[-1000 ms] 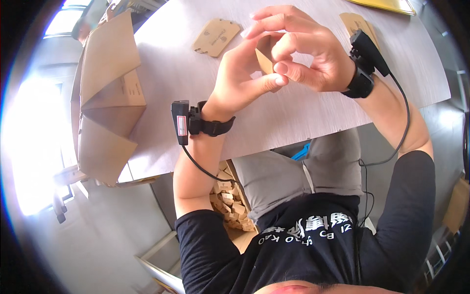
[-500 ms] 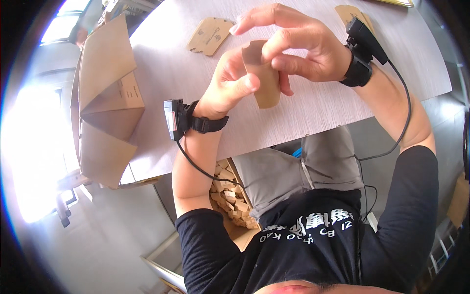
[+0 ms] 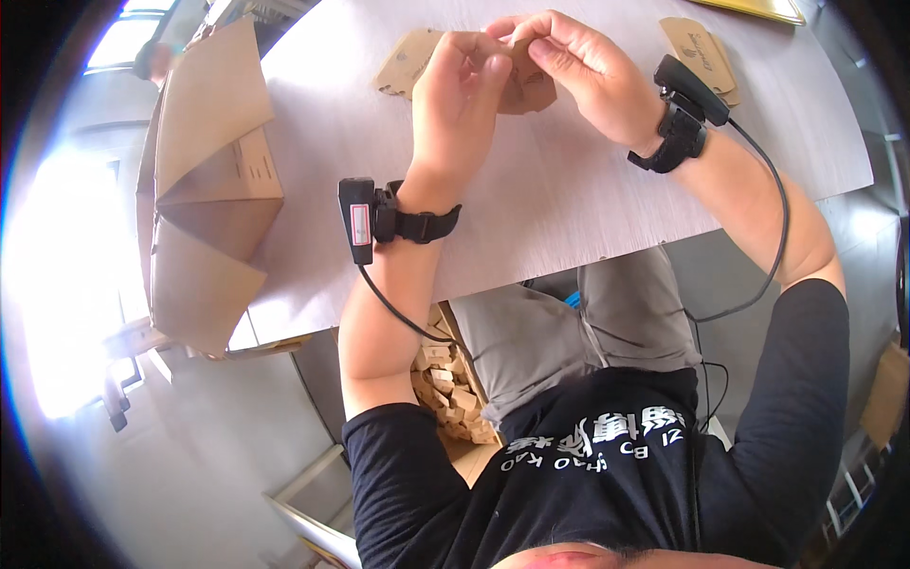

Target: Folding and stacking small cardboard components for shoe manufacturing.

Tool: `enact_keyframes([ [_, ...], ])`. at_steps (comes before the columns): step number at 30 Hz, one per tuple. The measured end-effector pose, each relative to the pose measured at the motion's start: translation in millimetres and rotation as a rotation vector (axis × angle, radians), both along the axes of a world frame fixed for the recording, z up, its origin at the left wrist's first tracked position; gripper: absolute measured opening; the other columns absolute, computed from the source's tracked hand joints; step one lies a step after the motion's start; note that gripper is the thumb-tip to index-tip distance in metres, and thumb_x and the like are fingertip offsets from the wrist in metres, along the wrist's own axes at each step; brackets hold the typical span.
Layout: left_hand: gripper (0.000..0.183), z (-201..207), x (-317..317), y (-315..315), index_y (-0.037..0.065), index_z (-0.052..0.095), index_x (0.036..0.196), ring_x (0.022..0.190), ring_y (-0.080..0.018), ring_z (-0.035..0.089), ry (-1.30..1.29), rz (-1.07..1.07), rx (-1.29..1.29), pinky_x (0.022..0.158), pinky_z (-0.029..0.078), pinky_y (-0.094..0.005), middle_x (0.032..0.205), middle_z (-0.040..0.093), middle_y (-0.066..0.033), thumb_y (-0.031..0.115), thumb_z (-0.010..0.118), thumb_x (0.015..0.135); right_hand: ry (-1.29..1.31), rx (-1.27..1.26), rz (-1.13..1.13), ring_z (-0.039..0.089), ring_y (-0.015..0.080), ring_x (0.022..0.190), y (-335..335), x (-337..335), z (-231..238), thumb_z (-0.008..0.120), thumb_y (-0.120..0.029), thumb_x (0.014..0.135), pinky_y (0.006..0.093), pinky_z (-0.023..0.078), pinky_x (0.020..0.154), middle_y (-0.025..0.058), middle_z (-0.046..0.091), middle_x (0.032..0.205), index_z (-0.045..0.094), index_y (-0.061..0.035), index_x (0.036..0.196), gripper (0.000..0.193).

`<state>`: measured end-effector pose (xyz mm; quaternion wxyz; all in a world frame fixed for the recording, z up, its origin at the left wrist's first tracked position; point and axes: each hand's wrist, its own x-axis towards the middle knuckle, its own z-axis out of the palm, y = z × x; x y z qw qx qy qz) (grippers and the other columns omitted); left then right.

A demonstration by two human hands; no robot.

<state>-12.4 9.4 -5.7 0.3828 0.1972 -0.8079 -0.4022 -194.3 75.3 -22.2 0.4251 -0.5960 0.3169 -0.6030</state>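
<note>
Both hands pinch one brown cardboard tag above the pale table; left hand grips its left edge; right hand its top; more tags lie nearby.

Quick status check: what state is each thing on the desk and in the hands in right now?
Left hand: pinching the held tag's left edge.
Right hand: pinching the same tag from the right.
Held tag: off the table, between both hands.
Tag stack: flat on the table, behind the left hand.
Far tags: flat, untouched.
Big box: flaps open, at the table's left edge.
</note>
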Motion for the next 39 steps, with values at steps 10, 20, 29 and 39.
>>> enact_keyframes([
  [10, 0.022, -18.0, -21.2, 6.3, 0.012, 0.051, 0.128, 0.116, -0.0179, 0.055, 0.385, -0.072, 0.554, 0.099, 0.043, -0.0309, 0.126, 0.059, -0.0068, 0.021, 0.053, 0.107, -0.462, 0.181, 0.148, 0.054, 0.0144, 0.121, -0.7, 20.8, 7.8, 0.039, -0.017, 0.111, 0.0319, 0.042, 0.108, 0.0062, 0.057, 0.13, 0.054, -0.0067, 0.117, 0.019],
  [20, 0.008, -16.5, -27.8, 16.4, 0.012, 0.046, 0.119, 0.1, -0.0086, 0.056, 0.472, -0.077, 0.322, 0.091, 0.046, -0.0265, 0.111, 0.059, 0.0002, 0.013, 0.042, 0.112, -0.174, 0.077, -0.038, 0.055, 0.0105, 0.114, -0.8, 19.1, 8.3, 0.036, -0.033, 0.113, 0.0279, 0.045, 0.102, 0.0047, 0.057, 0.123, 0.048, -0.0053, 0.13, 0.034],
  [29, 0.023, -12.5, -22.8, 21.1, 0.009, 0.044, 0.132, 0.099, -0.0094, 0.061, 0.478, -0.063, 0.565, 0.084, 0.049, -0.0251, 0.117, 0.065, -0.0064, 0.009, 0.044, 0.109, -0.181, 0.189, -0.026, 0.06, 0.0121, 0.112, 2.9, 24.0, 20.6, 0.046, -0.018, 0.108, 0.0287, 0.047, 0.101, 0.007, 0.064, 0.12, 0.05, -0.0007, 0.129, 0.028],
  [39, 0.031, -4.8, -9.6, 16.7, 0.005, 0.048, 0.139, 0.089, -0.0073, 0.061, 0.292, -0.068, 0.416, 0.075, 0.049, -0.0214, 0.114, 0.069, -0.0048, 0.008, 0.045, 0.107, 0.176, 0.068, -0.202, 0.065, 0.0158, 0.107, 8.2, 11.4, 31.8, 0.046, -0.012, 0.102, 0.0305, 0.05, 0.098, 0.0107, 0.069, 0.113, 0.047, 0.0004, 0.135, 0.035],
])
